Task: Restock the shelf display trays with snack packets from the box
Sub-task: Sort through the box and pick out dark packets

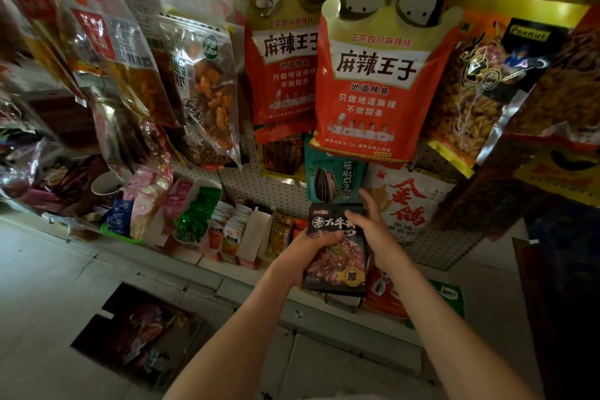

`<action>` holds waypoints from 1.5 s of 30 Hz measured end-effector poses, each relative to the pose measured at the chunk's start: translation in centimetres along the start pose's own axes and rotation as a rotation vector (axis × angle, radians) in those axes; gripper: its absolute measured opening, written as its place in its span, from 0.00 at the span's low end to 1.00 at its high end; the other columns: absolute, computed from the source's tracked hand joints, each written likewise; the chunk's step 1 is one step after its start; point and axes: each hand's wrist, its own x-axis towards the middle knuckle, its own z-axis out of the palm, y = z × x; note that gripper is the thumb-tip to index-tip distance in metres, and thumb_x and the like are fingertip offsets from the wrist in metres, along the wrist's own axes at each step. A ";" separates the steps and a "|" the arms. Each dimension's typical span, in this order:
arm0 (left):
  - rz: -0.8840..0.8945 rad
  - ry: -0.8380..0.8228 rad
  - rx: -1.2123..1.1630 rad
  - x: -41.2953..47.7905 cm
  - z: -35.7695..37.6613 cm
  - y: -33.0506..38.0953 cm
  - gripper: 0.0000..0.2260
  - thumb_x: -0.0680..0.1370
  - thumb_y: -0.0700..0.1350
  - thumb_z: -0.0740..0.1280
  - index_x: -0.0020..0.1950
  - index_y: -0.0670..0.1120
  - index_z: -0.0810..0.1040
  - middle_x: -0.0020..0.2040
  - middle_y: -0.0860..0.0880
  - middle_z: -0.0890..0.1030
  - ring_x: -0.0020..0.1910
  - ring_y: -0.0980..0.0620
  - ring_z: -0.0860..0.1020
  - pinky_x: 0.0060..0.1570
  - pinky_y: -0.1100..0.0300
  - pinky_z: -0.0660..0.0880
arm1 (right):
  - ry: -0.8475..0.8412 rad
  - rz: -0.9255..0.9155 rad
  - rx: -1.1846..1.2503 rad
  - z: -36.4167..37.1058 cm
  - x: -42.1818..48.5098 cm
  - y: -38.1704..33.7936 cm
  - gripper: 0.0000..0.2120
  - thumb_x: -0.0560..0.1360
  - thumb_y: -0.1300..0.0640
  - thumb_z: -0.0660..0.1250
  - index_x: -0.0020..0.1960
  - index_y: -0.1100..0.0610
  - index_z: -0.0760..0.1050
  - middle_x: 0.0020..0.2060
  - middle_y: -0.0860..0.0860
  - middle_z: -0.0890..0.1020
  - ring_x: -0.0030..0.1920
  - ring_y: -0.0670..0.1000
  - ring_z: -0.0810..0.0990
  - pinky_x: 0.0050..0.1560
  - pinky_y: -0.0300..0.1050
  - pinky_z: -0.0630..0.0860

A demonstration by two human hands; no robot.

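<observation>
Head view: mid-task, judging by the layout. Row of display trays (256, 234) on the shelf (227, 282), most already packed with small upright packets: green, orange, pink. One white tray near the middle looking thin or bare, contents hard to tell. Box (97, 328) on the floor at lower left, open, reddish packets inside, so stock left to move. Dark packet (337, 256) out of the box and up at shelf level, not yet placed, held in front of the pegboard (276, 191) above the right end of the shelf, over some orange packs (383, 299) lying there. Target tray not clear from here.

Hand pose: both forearms reaching forward and up from the bottom edge. Left hand (308, 245) wrapped round the packet's left side, fingers curled over its front, firm grip. Right hand (378, 230) at the top right corner, thumb on the front and fingers stretched up behind, seemingly pinching the top edge. Packet upright, slightly tilted, print facing the camera. Likely next: lowering or sliding it into a slot on the shelf.
</observation>
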 end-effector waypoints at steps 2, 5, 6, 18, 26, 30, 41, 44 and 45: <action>-0.024 -0.021 0.019 0.0 0.0 0.0 0.10 0.76 0.43 0.71 0.54 0.46 0.74 0.43 0.46 0.84 0.38 0.49 0.84 0.36 0.58 0.80 | 0.010 0.005 -0.036 -0.2 0.3 -0.2 0.13 0.78 0.57 0.65 0.62 0.48 0.73 0.62 0.53 0.75 0.58 0.55 0.76 0.56 0.52 0.75; -0.027 -0.017 0.022 -0.1 0.1 0.1 0.09 0.76 0.43 0.70 0.53 0.46 0.74 0.40 0.46 0.84 0.36 0.49 0.84 0.35 0.58 0.79 | 0.058 0.026 -0.069 0.1 0.3 -0.2 0.02 0.77 0.57 0.65 0.48 0.53 0.76 0.54 0.58 0.79 0.52 0.57 0.79 0.48 0.49 0.75; -0.034 -0.011 0.021 -0.1 0.1 0.1 0.08 0.76 0.43 0.71 0.53 0.46 0.74 0.38 0.47 0.85 0.35 0.50 0.84 0.34 0.59 0.79 | 0.073 0.014 -0.087 0.3 0.3 -0.1 0.02 0.77 0.57 0.65 0.46 0.53 0.76 0.52 0.58 0.80 0.52 0.58 0.79 0.48 0.50 0.75; 0.062 0.190 -0.042 1.7 -0.7 -0.8 0.21 0.72 0.45 0.75 0.62 0.44 0.75 0.54 0.41 0.83 0.51 0.41 0.82 0.54 0.45 0.79 | 0.020 0.279 0.290 1.0 -0.1 1.0 0.15 0.79 0.47 0.63 0.57 0.56 0.76 0.49 0.57 0.82 0.47 0.56 0.82 0.43 0.48 0.77; 0.205 0.243 0.139 2.3 -1.4 -0.5 0.35 0.60 0.56 0.79 0.64 0.47 0.75 0.55 0.47 0.83 0.54 0.46 0.82 0.57 0.44 0.77 | -0.139 0.278 0.005 1.6 0.1 1.5 0.25 0.75 0.50 0.69 0.69 0.55 0.66 0.56 0.53 0.80 0.53 0.52 0.80 0.49 0.46 0.77; 0.252 0.079 0.438 1.9 -2.4 -0.4 0.22 0.70 0.47 0.76 0.62 0.52 0.74 0.55 0.52 0.82 0.57 0.52 0.80 0.58 0.54 0.75 | -0.193 0.050 -0.455 -0.9 1.9 -0.4 0.44 0.70 0.57 0.75 0.76 0.48 0.51 0.68 0.49 0.66 0.67 0.50 0.65 0.65 0.47 0.64; 0.211 0.153 0.773 3.8 -0.9 -1.9 0.29 0.70 0.49 0.77 0.68 0.52 0.71 0.58 0.54 0.80 0.58 0.55 0.78 0.62 0.52 0.74 | -0.768 0.152 -0.823 -2.4 7.2 -0.5 0.25 0.69 0.53 0.76 0.63 0.48 0.71 0.57 0.46 0.78 0.59 0.48 0.76 0.62 0.46 0.73; 0.156 0.188 0.886 5.2 -0.8 -3.8 0.35 0.69 0.54 0.76 0.72 0.50 0.66 0.64 0.51 0.76 0.62 0.52 0.75 0.63 0.54 0.72 | -0.862 0.225 -0.809 -2.9 8.1 1.9 0.21 0.70 0.58 0.75 0.59 0.46 0.71 0.51 0.40 0.78 0.54 0.43 0.76 0.52 0.34 0.73; 0.135 0.197 0.924 6.0 -0.8 -4.8 0.35 0.71 0.55 0.75 0.73 0.49 0.64 0.65 0.51 0.75 0.62 0.51 0.75 0.63 0.57 0.71 | -0.871 0.235 -0.817 -3.2 8.9 3.1 0.19 0.70 0.58 0.75 0.58 0.48 0.73 0.50 0.41 0.79 0.53 0.43 0.77 0.51 0.33 0.74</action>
